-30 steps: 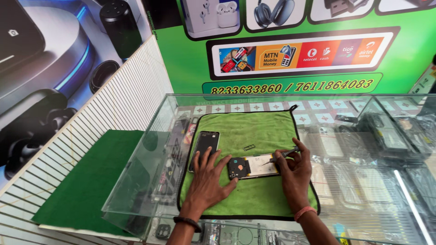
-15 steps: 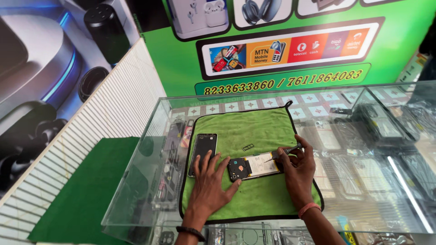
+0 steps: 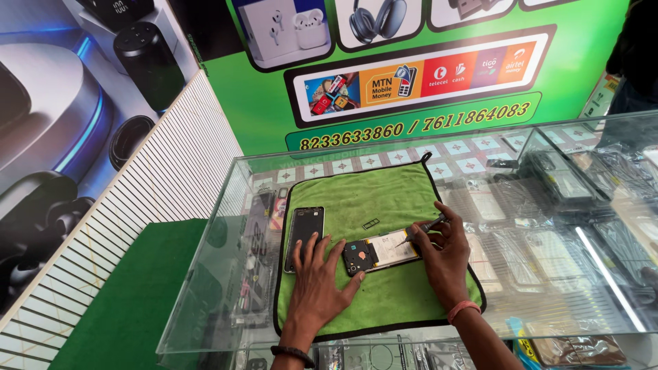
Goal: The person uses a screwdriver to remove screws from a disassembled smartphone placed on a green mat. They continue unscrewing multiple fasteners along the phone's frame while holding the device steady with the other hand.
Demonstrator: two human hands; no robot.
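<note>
On a glass worktop, a green cloth cushions an opened phone; the left hand lies flat, bracing it, while the right hand grips a screwdriver at its edge.

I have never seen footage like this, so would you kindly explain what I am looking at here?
There is no machine: a person wears a camera on the head, so the single picture looks down at that person's own two bare hands. They work on a green cloth spread over a glass counter with goods stored beneath it. The left hand presses on the cloth and steadies an opened phone whose insides show. The right hand holds a thin tool with its tip on that phone. Beside the left hand lies a dark phone panel, and a small tray rests further up the cloth. A green poster covers the wall behind.
</note>
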